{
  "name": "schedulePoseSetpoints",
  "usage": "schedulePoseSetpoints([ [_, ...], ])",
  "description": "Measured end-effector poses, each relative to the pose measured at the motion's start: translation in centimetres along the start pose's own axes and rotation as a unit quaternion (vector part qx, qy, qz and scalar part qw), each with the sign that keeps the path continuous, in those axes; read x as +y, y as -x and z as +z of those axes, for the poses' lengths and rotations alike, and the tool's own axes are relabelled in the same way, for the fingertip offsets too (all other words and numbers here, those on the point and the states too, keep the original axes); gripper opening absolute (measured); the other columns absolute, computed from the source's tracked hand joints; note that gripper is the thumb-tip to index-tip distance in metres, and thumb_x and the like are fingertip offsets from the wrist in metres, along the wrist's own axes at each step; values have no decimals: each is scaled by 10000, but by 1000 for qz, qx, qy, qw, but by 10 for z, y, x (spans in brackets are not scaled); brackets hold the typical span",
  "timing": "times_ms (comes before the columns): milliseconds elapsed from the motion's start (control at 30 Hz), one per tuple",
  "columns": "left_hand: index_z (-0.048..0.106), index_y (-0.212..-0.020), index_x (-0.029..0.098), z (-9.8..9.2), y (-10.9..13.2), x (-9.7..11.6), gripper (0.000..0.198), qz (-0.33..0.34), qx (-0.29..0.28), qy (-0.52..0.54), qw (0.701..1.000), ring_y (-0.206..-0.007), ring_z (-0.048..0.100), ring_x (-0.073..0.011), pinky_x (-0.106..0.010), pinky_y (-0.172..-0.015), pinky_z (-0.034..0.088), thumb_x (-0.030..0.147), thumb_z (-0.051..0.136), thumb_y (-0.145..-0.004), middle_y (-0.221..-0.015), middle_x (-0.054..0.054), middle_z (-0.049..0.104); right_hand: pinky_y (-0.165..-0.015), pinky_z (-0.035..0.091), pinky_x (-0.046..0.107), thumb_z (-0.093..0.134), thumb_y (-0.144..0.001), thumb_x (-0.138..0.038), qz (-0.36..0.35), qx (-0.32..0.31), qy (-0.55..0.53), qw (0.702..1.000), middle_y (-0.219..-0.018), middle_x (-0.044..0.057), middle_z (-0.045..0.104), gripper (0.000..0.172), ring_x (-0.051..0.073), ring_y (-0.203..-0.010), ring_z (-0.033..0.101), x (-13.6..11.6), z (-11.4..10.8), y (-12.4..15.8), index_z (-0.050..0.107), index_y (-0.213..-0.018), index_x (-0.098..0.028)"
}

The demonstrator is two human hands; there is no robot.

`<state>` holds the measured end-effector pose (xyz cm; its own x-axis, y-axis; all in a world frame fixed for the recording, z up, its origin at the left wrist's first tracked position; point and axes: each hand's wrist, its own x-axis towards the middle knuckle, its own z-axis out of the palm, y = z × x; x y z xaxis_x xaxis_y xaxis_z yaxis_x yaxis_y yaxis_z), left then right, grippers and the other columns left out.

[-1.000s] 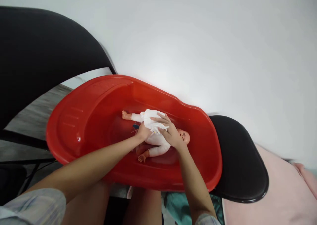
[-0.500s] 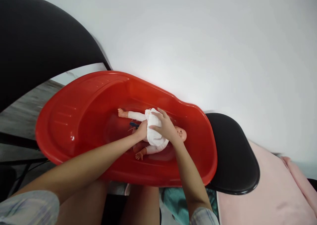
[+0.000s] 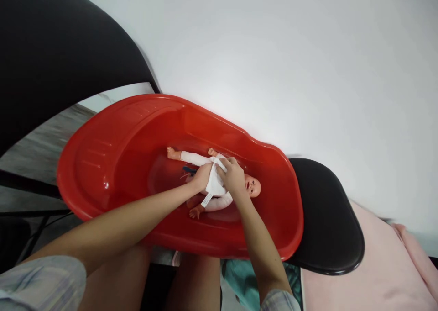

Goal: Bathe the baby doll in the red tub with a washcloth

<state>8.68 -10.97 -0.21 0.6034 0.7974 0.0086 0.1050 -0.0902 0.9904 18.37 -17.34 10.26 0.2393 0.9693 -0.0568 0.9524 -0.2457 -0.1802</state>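
Note:
A baby doll [image 3: 221, 203] lies on its back in a red baby bathtub [image 3: 278, 194], its head to the right and one leg stretched left. White cloth covers its limbs. Over its torso a white washcloth [image 3: 215, 184] is bunched up, with a white label hanging from its near end. My left hand [image 3: 202, 177] is closed on the washcloth's left edge, by the doll's waist. Closed on the cloth from the right, near the doll's chest, is my right hand [image 3: 234, 177]; its fingertips are partly hidden. A small dark blue item [image 3: 189, 169] shows beside my left hand, too covered to name.
The tub's right end meets a black seat [image 3: 328, 219], with a pink padded surface [image 3: 369, 260] beyond it. A large black chair back [image 3: 68, 41] stands at the left. Behind the tub rises a white wall [image 3: 273, 64]. Teal fabric [image 3: 241, 279] hangs below the near rim.
The washcloth, earlier spread over the doll's torso under my spread right hand, is now gathered between both hands. Its label and the doll's far hand have come into view.

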Motion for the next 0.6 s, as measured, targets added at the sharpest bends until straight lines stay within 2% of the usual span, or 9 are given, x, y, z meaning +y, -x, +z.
schedulePoseSetpoints([
  [167, 705, -831, 194, -14, 5, 11, 62, -8, -4, -35, 999, -862, 739, -315, -423, -857, 571, 220, 700, -775, -883, -109, 779, -1005, 556, 374, 586, -1122, -442, 45, 18, -28, 998, -1353, 131, 699, 412, 296, -1223, 709, -5, 1, 1, 705, -1471, -259],
  [333, 688, -838, 181, -21, 5, 19, 143, -99, 23, 20, 995, -777, 708, -283, -391, -758, 546, 196, 547, -855, -785, -94, 731, -1088, 551, 442, 755, -1027, -449, 37, 12, -80, 996, -1435, 133, 686, 550, 329, -1307, 680, -4, -4, 1, 651, -1539, -280],
  [500, 754, -916, 177, -22, 4, 20, 162, -55, 22, -47, 997, -802, 697, -274, -369, -800, 528, 176, 609, -844, -831, -105, 750, -1183, 511, 483, 796, -996, -388, 1, -13, -96, 995, -1520, 128, 659, 637, 338, -1435, 605, 4, -10, 2, 599, -1595, -295],
  [600, 764, -940, 154, -20, 6, 21, 153, -64, 15, -105, 992, -815, 702, -287, -359, -762, 518, 190, 632, -870, -885, -136, 774, -1174, 513, 501, 766, -1020, -394, 3, -48, -76, 996, -1539, 153, 640, 660, 358, -1429, 611, 5, -17, 4, 559, -1637, -284],
])
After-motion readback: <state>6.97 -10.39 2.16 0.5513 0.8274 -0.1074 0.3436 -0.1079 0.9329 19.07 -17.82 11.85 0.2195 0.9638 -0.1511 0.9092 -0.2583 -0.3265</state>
